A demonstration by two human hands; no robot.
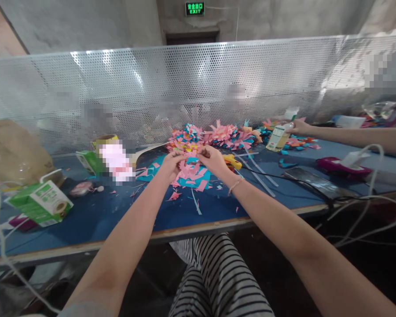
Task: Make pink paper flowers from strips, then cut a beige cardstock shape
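Both hands meet over a pile of pink paper pieces (189,172) near the middle of the blue table. My left hand (174,162) has its fingers pinched at the pile's upper left; what they grip is too small to make out. Opposite it, my right hand (213,159) is closed too, thumb and index finger together at a small pink piece. Bright blue sheets (203,180) lie under and around the pink pieces. Just behind the hands sit fringed pink and blue paper bunches (221,134). A yellow-handled tool (232,162) rests right of my right hand.
At right, another person's hand (300,127) holds a bottle (277,137). A phone (320,181), cables and a magenta object (343,166) lie nearer. Left are a green-white carton (44,203), a bright screen (116,159) and a plastic bag (16,152). A perforated metal panel (145,88) stands behind.
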